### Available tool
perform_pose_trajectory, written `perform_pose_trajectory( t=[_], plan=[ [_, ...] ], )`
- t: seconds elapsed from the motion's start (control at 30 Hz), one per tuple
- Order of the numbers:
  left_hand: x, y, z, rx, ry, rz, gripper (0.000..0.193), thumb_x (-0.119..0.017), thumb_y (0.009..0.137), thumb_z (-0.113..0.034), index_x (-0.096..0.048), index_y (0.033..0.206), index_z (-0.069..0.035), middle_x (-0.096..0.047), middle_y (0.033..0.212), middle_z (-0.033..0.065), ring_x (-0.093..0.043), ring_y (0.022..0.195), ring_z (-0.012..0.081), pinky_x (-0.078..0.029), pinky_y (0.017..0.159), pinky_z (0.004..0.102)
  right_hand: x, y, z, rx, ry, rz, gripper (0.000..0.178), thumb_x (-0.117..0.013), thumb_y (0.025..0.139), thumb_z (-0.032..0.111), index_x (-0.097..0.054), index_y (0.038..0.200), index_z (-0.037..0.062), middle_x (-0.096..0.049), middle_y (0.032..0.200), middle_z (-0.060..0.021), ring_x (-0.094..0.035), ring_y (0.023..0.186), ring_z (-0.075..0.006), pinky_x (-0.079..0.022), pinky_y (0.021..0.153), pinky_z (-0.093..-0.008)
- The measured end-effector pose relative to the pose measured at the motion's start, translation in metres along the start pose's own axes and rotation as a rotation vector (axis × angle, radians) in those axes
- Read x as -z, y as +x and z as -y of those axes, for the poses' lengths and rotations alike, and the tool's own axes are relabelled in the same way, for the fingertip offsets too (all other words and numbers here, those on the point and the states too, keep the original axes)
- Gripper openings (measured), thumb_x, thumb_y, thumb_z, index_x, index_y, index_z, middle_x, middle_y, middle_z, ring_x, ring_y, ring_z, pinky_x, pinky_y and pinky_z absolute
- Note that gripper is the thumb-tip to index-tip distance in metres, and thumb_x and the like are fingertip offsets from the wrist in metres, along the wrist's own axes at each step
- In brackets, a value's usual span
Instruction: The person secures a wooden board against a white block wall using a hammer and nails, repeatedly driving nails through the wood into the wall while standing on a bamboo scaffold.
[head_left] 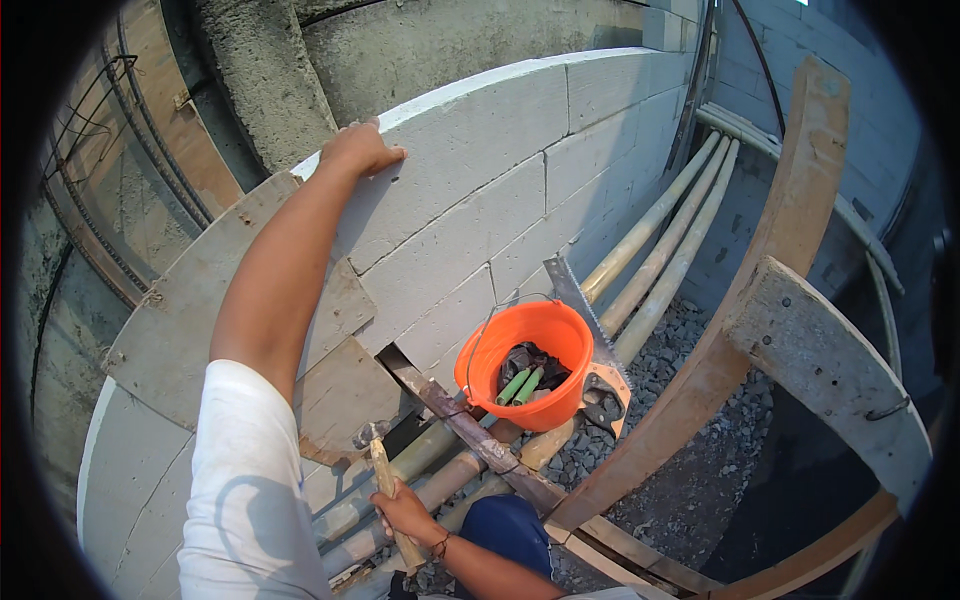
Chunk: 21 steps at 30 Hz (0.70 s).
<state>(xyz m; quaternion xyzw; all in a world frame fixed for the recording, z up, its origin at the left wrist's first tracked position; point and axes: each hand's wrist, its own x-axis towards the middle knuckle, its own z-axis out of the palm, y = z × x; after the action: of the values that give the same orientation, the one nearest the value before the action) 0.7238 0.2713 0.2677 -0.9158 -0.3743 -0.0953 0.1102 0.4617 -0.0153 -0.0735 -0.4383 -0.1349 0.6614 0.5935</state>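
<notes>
1. My right hand point(405, 510) was wrapped tight round the wooden handle of the hammer point(385, 475), low on the shaft; the steel head pointed up, away from my palm.
2. It looked head-heavy and stiff, the handle dry, so a low hold suited swinging.
3. My left hand point(360, 148) lay spread, fingers hooked over the top edge of the block wall point(470, 190).
4. A bucket point(530, 360) stood well right, a saw point(590, 330) beside it.

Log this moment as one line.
left hand: on block wall top | right hand: gripping hammer | orange bucket, handsaw nearby
</notes>
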Motion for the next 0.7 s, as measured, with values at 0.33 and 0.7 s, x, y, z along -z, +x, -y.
perform_pose_trajectory(
  t=[0.33,0.7],
  plan=[
    [0.009,-0.093,-0.019,-0.151,0.057,-0.111,0.066,-0.063,0.085,-0.041,-0.046,0.14,-0.009,-0.041,0.144,0.0202,-0.033,0.138,0.0349,-0.025,0.114,0.0499,0.008,0.017,-0.021,0.002,-0.112,-0.014,0.021,-0.058,0.09,0.015,-0.043,0.101,0.0063,-0.05,0.068,-0.0025,-0.048,0.046,-0.011,-0.041,0.037,-0.0282],
    [0.02,-0.366,0.136,-0.468,-0.536,-0.039,0.032,-0.064,0.086,-0.022,-0.066,0.116,-0.01,-0.062,0.122,0.0139,-0.055,0.117,0.032,-0.038,0.103,0.0446,0.029,-0.056,0.011,0.049,-0.065,0.074,0.02,-0.059,0.092,0.017,-0.043,0.1,0.0084,-0.048,0.069,-0.0014,-0.048,0.047,-0.0098,-0.042,0.037,-0.0247]
  ],
)
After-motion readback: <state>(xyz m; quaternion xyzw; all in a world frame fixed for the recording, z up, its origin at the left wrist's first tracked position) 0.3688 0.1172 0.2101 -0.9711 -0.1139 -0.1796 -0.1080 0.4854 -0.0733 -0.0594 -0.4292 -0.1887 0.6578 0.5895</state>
